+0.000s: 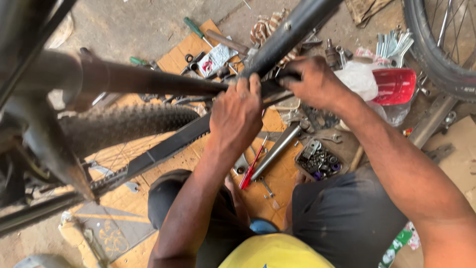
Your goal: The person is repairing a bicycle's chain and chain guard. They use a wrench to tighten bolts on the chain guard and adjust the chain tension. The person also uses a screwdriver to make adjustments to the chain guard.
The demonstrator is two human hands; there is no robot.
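Observation:
A dark bicycle frame [148, 79] crosses the view, its tubes meeting near the middle. My left hand [237, 115] is wrapped over that junction, fingers curled on the tube. Just to its right, my right hand [313, 82] grips the frame at the same joint; what its fingers pinch is hidden. A knobby tyre [129, 121] sits below the top tube, and a black chain guard [168, 146] runs diagonally under my left wrist.
On cardboard [277, 173] lie a metal tube [277, 149], a red-handled tool [250, 171], screwdrivers [196, 29] and a tray of small parts [320, 161]. A red container [394, 85], spanners [391, 44] and another wheel [441, 44] sit at the right.

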